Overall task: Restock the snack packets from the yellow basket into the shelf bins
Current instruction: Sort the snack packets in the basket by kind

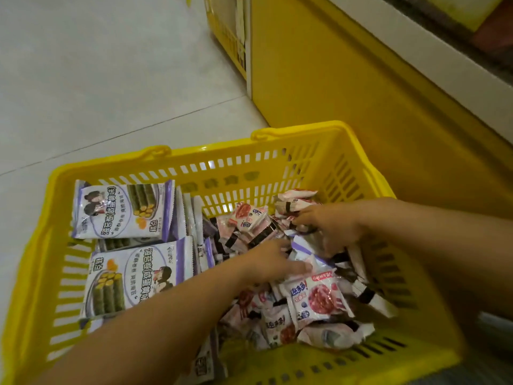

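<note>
Step in hand: gathering pink snack packets (319, 298) out of yellow basket (305, 173), set on floor (111, 79) by shelf base (361, 107). Right grip (330, 226) curled on a few packets. Left grip (274, 262) among them, clamped or apart: cannot tell. Next: lift to bins, out of frame. Tips buried, blurred.

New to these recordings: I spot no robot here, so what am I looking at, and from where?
No machine here: a person works bare-handed, and the single picture comes from a camera worn on their head, looking down. A yellow basket stands on the tiled floor beside a yellow shelf base. Inside, large purple packets lie at the left and a heap of small pink packets at the right. The left hand and right hand both reach into that heap; blur hides whether either grips a packet yet.
</note>
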### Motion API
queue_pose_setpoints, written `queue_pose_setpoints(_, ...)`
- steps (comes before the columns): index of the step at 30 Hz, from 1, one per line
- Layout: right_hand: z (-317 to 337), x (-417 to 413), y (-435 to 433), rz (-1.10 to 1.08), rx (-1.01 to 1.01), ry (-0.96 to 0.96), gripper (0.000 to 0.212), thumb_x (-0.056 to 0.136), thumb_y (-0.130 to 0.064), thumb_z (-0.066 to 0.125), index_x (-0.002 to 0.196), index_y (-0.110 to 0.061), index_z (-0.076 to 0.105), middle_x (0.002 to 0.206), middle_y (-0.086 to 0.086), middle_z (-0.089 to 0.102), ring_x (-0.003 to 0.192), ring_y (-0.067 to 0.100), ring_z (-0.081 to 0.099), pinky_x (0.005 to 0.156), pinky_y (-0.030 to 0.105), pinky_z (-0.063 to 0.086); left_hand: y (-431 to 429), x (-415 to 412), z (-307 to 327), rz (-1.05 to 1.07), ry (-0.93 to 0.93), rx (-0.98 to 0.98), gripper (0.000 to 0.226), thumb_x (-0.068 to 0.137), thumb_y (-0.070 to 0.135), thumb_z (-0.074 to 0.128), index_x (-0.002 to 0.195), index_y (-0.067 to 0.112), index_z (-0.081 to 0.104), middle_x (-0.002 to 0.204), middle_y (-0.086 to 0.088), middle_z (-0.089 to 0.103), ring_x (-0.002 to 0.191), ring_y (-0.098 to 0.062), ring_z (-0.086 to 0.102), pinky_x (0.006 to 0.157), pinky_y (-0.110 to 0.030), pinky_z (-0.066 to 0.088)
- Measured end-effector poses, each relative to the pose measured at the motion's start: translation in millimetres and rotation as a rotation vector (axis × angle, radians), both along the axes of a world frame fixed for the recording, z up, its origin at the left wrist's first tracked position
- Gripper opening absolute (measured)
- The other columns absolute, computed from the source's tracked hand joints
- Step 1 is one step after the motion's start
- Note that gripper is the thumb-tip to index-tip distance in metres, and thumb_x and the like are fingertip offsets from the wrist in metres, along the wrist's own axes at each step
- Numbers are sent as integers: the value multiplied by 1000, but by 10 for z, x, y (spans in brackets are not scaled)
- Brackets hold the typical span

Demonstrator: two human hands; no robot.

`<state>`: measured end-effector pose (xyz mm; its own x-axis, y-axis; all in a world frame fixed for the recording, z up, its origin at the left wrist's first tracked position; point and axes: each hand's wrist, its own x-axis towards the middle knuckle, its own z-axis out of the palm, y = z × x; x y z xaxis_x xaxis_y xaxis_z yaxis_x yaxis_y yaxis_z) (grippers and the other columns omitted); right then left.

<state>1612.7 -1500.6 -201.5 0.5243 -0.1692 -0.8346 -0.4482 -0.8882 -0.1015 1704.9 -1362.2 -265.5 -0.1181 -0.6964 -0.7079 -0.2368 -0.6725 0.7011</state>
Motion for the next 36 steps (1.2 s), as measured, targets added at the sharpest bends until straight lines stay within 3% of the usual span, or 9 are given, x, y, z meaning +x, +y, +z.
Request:
queue_pose_setpoints(3,89,34,-12,20,-24,41,93,82,-22,73,153,-27,14,156,2,25,138,27,32,105,36,37,-19,-66,-105,150,71,58,24,83,48,69,98,33,57,99,24,50,93,4,51,82,-23,39)
queue_pose_setpoints(5,136,49,-30,39,-45,28,88,81,-22,75,151,-24,21,153,4,32,134,27,37,102,35,40,-46,-158,-110,219,78,68,18,83,43,70,85,31,56,80,25,56,74,10,52,64,-16,42)
queue_pose_setpoints(8,183,50,-59,55,-61,15,81,81,-26,75,148,-21,30,150,3,37,132,26,41,102,36,41,-85,-261,-51,195,18,91,44,81,54,67,103,27,40,85,18,52,65,1,53,45,-13,41)
queue_pose_setpoints(13,128,30,-41,35,-43,6,82,79,-31,76,147,-20,31,144,2,45,124,24,48,93,32,43,-146,-304,-31,168,20,61,47,84,51,64,120,31,42,113,3,60,91,-12,58,75,-28,48)
queue_pose_setpoints(20,-50,-118,148,1,16,-58,94,81,-20,72,151,-31,11,140,8,45,116,28,46,90,39,49,-98,-134,61,75,33,64,10,84,11,63,89,18,59,75,-4,59,59,-14,54,58,-24,44)
queue_pose_setpoints(26,47,-42,165,103,-78,-63,36,84,-24,69,116,-17,54,104,4,57,92,23,55,67,29,42,-28,48,243,-17,-70,-44,13,88,22,69,96,13,65,86,-3,67,73,-19,64,70,-32,52)
queue_pose_setpoints(28,120,-15,127,113,-74,-115,9,88,-19,63,93,-22,56,84,-3,53,74,17,51,57,24,36,20,116,326,49,-1,-106,21,90,20,66,110,14,65,101,-3,72,90,-19,70,84,-36,56)
queue_pose_setpoints(30,225,-1,81,108,-96,-210,17,90,-15,54,78,-25,47,70,-7,44,62,13,42,51,23,30,59,210,422,111,10,-179,25,90,20,66,115,16,63,104,-2,72,93,-16,70,85,-37,57)
queue_pose_setpoints(36,729,79,-82,113,-261,-453,28,85,-29,64,105,-9,60,97,8,63,83,24,55,60,31,32,187,523,871,268,-65,-448,25,88,19,67,112,24,63,102,2,73,93,-13,70,78,-34,57)
